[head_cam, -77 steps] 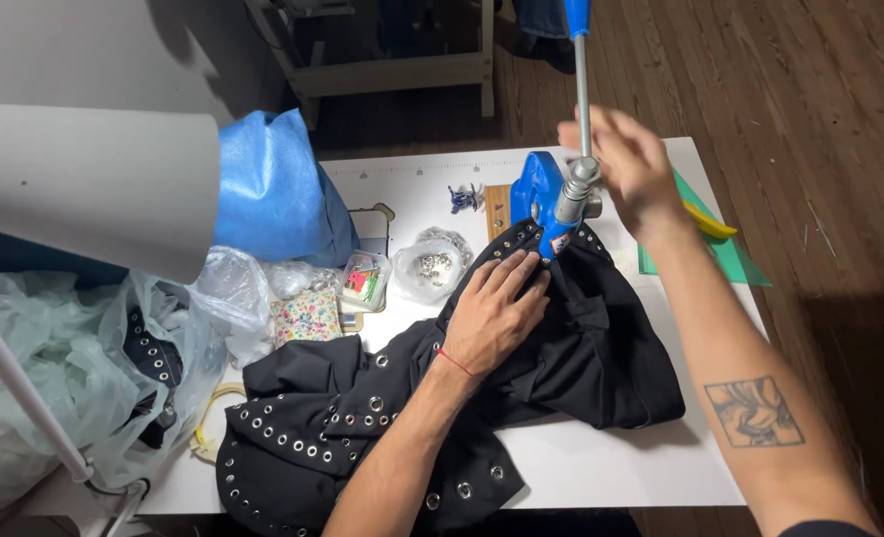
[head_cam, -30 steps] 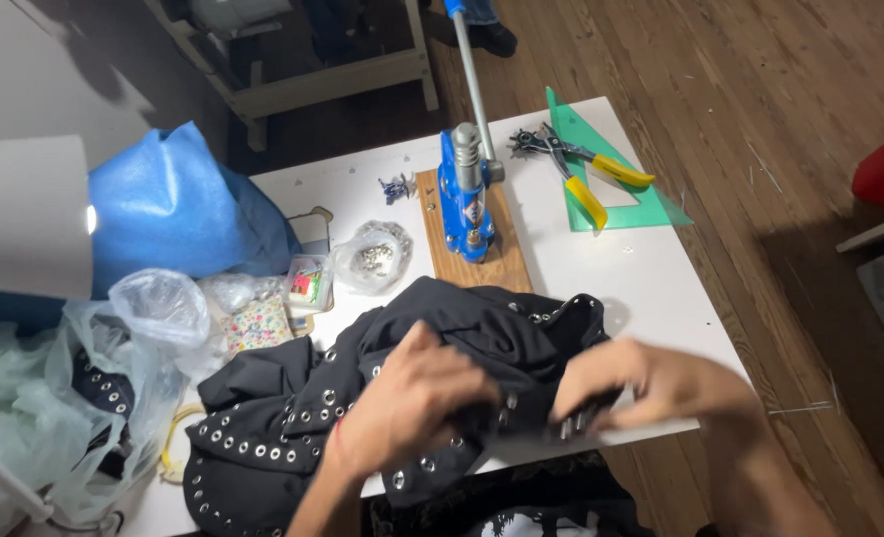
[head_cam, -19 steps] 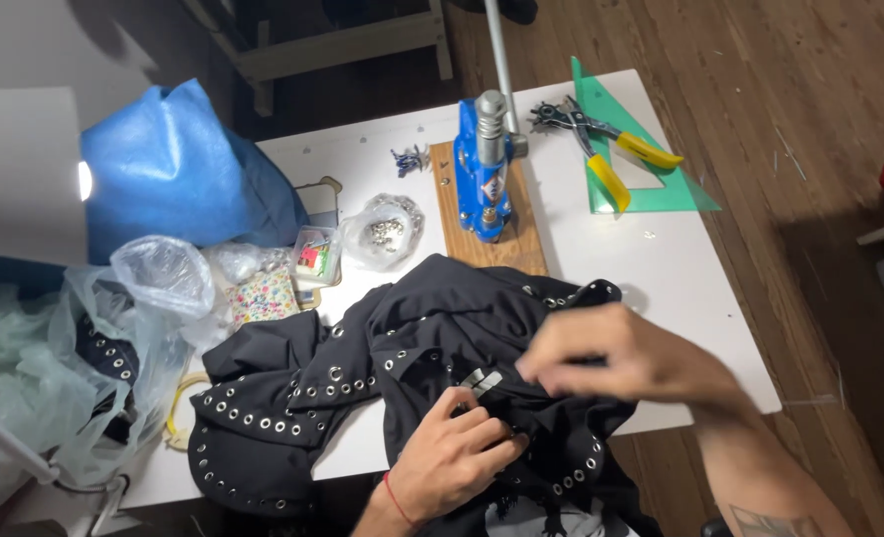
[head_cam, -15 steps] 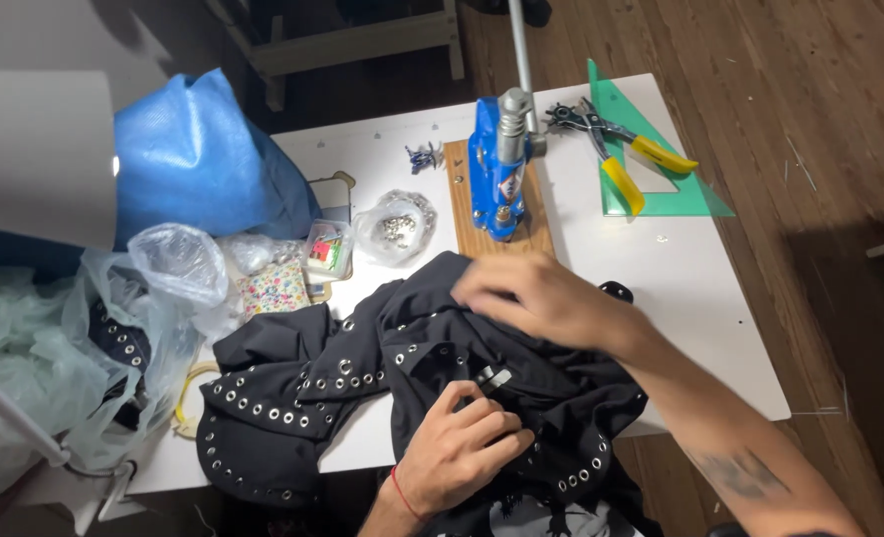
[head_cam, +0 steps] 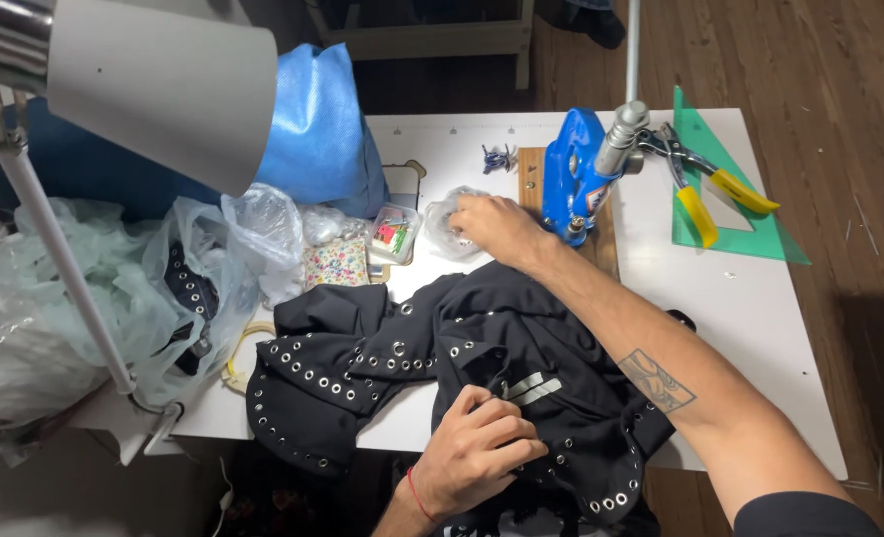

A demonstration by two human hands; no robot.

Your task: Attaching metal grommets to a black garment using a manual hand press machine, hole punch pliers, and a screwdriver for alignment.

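A black garment (head_cam: 462, 363) studded with metal eyelets lies bunched on the white table (head_cam: 760, 298), partly hanging over the near edge. My left hand (head_cam: 482, 452) presses down on its fabric near the front edge, fingers curled on the cloth. My right hand (head_cam: 491, 227) reaches across the garment into a clear plastic bag of metal eyelets (head_cam: 444, 214) beside the blue hand press (head_cam: 576, 179). Its fingertips are hidden inside the bag, so what they hold is unclear.
The press stands on a wooden board (head_cam: 601, 239) with its lever upright. A yellow-handled punch plier (head_cam: 710, 179) lies on a green set square (head_cam: 740, 214). A blue bag (head_cam: 317, 134), plastic bags (head_cam: 113, 288), a small box of bits (head_cam: 392, 234) and a lamp shade (head_cam: 163, 85) crowd the left.
My right hand left the garment and moved up and left into the eyelet bag. My left hand stayed on the cloth near the table's front edge. The view shifted.
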